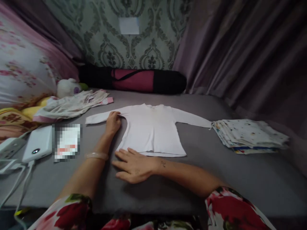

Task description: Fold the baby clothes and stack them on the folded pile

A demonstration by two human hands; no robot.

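A white long-sleeved shirt (153,134) is lying spread out on the grey sheet (251,188), its neckline facing away from the person and its hem lying nearest. The left hand (113,122) is curling its fingers over the left-side sleeve near the underarm; whether they are really pinching the cloth, I cannot tell. The right hand (135,166) is lying open, palm down, fingers spread, its fingertips reaching the hem's left corner and gripping nothing. The knit is looking light, thin and soft, so it is probably giving easily, wrinkling under a dragging palm and sagging when held at one point only. A small ripple is already rising mid-hem. The shoulder seams and hem corners are offering the surest holds, while the limp sleeves are likely trailing unless held near the cuffs. The right-side cuff is ending right by a stack of folded cloths (251,134).
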